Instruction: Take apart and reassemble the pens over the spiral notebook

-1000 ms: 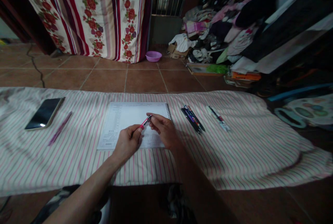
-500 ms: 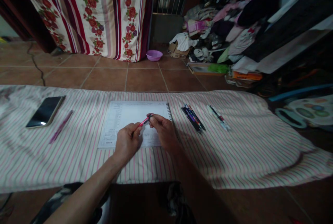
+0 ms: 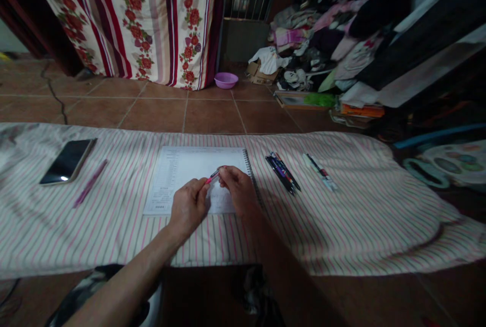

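A slim pen (image 3: 213, 175), pink-red at its lower part and greyish towards the upper end, is held slanted above a white page. Its pink end sits in the closed fingers of my left hand (image 3: 189, 204). The thumb and fingertips of my right hand (image 3: 236, 186) pinch at the other end, where the detail is too small to make out. Beneath both hands lies an open spiral notebook (image 3: 197, 157) with printed lines on its left side and a black coil along its right edge.
Several pens (image 3: 283, 172) lie in a bunch right of the notebook, with a pale pen (image 3: 321, 171) farther right. A purple pen (image 3: 90, 184) and a phone (image 3: 68, 161) rest on the left. A striped cloth (image 3: 360, 226) covers the surface. Beyond are a purple basin (image 3: 226, 80) and piled clothes.
My hands stay nearly in place at the pen. Its section between my fingers looks greyer and slightly more exposed now; the whole view has shifted very slightly.
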Demonstrator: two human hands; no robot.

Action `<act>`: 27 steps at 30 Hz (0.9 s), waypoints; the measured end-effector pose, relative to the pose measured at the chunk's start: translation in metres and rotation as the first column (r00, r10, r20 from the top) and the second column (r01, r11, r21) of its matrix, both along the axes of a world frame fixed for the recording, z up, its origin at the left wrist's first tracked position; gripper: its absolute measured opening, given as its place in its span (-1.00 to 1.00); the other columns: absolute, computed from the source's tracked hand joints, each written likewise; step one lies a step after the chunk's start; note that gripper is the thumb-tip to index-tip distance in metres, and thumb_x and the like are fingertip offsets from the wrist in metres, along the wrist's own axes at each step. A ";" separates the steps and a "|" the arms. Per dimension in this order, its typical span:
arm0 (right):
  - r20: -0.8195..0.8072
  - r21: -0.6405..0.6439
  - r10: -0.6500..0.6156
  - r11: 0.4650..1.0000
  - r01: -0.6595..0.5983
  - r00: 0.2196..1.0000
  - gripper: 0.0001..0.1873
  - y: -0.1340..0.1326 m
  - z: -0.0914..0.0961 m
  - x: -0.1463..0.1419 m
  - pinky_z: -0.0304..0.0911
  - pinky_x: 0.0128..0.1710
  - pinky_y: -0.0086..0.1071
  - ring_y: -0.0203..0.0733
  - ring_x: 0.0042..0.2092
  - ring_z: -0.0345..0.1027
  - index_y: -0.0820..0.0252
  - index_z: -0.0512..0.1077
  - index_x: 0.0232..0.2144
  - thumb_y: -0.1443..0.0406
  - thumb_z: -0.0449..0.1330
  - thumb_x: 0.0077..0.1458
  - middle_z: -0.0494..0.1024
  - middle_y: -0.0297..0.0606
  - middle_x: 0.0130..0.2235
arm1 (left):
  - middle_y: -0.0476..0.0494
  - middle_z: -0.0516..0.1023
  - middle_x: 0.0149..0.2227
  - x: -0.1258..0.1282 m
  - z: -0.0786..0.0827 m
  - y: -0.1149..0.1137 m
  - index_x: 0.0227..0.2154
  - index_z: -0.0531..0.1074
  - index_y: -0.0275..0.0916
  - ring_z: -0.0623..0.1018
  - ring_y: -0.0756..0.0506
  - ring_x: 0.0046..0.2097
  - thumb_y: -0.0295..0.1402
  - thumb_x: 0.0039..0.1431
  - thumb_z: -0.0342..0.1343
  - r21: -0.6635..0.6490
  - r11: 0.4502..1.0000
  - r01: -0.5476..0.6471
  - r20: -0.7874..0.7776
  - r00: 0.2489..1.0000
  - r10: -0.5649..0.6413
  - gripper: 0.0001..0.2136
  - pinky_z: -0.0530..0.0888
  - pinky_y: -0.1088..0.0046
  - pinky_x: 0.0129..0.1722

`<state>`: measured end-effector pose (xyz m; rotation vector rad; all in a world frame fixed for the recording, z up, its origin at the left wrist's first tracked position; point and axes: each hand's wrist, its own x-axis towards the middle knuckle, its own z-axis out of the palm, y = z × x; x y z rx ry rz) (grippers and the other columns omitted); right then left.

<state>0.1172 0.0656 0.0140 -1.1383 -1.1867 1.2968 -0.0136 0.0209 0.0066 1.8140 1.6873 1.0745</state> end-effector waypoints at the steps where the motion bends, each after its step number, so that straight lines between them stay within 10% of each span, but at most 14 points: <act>1: -0.040 -0.015 0.027 1.000 -0.028 0.999 -0.68 0.000 0.000 0.001 0.21 -0.42 -0.44 -0.34 -0.47 0.22 0.21 0.47 -0.40 0.07 0.19 -0.06 0.36 -0.38 -0.54 | -0.03 0.37 -0.56 0.001 0.000 0.000 -0.29 0.48 -0.28 0.37 -0.01 -0.50 -0.26 0.18 -0.08 -0.064 0.998 0.015 0.118 0.993 -0.008 -0.73 0.31 0.48 -0.47; 6: -0.093 -0.029 0.094 0.995 -0.098 0.991 -0.63 0.001 -0.002 0.006 0.22 -0.38 -0.42 -0.34 -0.45 0.24 0.22 0.49 -0.29 0.08 0.21 -0.07 0.38 -0.37 -0.51 | 0.07 0.24 -0.65 0.004 -0.003 0.002 -0.35 0.47 -0.35 0.22 0.08 -0.64 -0.16 0.09 0.03 -0.292 0.942 0.166 0.583 0.812 0.038 -0.69 0.18 0.56 -0.63; 11: 0.049 0.004 -0.005 1.000 0.005 0.999 -0.68 0.000 -0.004 0.002 0.20 -0.41 -0.41 -0.30 -0.46 0.25 0.23 0.50 -0.40 0.09 0.17 -0.06 0.38 -0.36 -0.57 | -0.01 0.36 -0.58 0.003 -0.002 -0.001 -0.46 0.46 -0.27 0.36 0.00 -0.51 -0.27 0.16 -0.07 -0.087 0.996 0.038 0.137 0.990 -0.025 -0.74 0.27 0.51 -0.49; 20: 0.017 -0.034 -0.065 0.997 0.065 0.998 -0.66 0.000 -0.008 -0.002 0.22 -0.44 -0.42 -0.31 -0.47 0.26 0.25 0.50 -0.38 0.08 0.20 -0.09 0.40 -0.36 -0.56 | -0.10 0.45 -0.46 0.002 -0.003 -0.004 -0.26 0.47 -0.28 0.44 -0.05 -0.42 -0.32 0.22 -0.17 0.041 0.999 0.015 -0.190 0.982 -0.007 -0.70 0.33 0.45 -0.40; 24: -0.066 -0.073 -0.030 0.997 0.025 0.997 -0.61 -0.002 -0.005 -0.002 0.26 -0.38 -0.42 -0.32 -0.44 0.30 0.24 0.49 -0.32 0.05 0.22 -0.10 0.45 -0.33 -0.50 | -0.07 0.43 -0.51 0.005 -0.002 -0.001 -0.32 0.48 -0.29 0.44 -0.04 -0.43 -0.30 0.16 -0.04 -0.073 0.997 0.007 0.154 0.988 0.005 -0.77 0.37 0.44 -0.38; 27: -0.199 -0.117 0.009 0.993 -0.033 0.980 -0.48 -0.004 -0.002 -0.002 0.30 -0.34 -0.39 -0.29 -0.37 0.38 0.20 0.40 -0.12 0.01 0.20 -0.08 0.53 -0.24 -0.35 | -0.06 0.45 -0.54 0.003 0.007 0.006 -0.35 0.46 -0.35 0.48 -0.01 -0.47 -0.35 0.14 0.02 -0.290 0.952 0.095 0.728 0.667 0.155 -0.82 0.44 0.46 -0.37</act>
